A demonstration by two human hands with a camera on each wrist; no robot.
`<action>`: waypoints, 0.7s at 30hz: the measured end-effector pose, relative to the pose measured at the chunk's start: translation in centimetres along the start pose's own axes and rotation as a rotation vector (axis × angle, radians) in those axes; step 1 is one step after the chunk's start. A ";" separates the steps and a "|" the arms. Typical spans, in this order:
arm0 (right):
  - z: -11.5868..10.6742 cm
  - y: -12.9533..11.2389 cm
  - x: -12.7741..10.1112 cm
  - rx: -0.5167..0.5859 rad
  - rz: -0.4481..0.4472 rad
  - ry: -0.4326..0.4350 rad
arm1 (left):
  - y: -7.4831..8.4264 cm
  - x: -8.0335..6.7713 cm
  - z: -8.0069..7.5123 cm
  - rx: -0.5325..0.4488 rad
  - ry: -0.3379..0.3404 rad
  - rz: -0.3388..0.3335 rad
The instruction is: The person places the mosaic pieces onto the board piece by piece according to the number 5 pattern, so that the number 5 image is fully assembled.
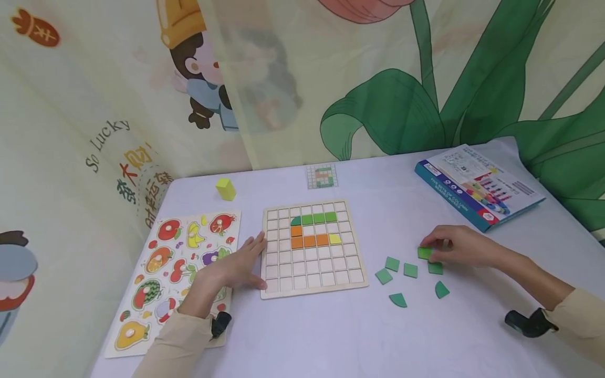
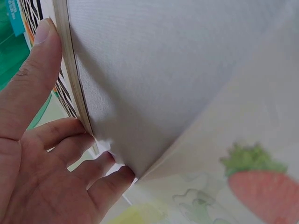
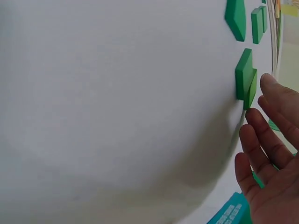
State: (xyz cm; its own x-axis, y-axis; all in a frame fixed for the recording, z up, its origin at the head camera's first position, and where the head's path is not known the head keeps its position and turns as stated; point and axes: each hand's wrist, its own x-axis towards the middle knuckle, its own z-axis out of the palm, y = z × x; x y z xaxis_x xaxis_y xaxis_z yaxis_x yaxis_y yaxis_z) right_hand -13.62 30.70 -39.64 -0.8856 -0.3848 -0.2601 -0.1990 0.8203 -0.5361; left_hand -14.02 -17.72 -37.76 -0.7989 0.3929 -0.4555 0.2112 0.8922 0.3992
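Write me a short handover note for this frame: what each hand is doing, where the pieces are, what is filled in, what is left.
Left hand: fingers straight, resting against the left edge of the wooden grid board.
Right hand: fingertips on a light green tile on the table, right of the board; grip unclear.
Done: green row, orange cells and one yellow tile sit in the upper middle of the board.
Left: most cells are bare. Loose green tiles lie beside the right hand. A pattern card lies behind the board.
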 end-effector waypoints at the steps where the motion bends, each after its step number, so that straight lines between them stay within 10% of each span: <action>1: 0.0 0.1 -0.3 -0.005 0.003 0.012 | 0.0 0.0 -0.1 0.000 0.001 0.001; 21: 1.5 -0.2 -2.1 -0.070 0.009 0.034 | -0.1 0.0 -0.1 0.003 -0.011 -0.005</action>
State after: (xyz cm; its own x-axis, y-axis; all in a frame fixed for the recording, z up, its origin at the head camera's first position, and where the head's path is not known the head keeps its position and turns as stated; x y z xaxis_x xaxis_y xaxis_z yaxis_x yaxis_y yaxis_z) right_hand -11.13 30.70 -40.16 -0.9009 -0.3638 -0.2369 -0.2189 0.8518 -0.4759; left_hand -14.05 -17.81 -37.70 -0.7939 0.3907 -0.4658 0.2090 0.8949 0.3943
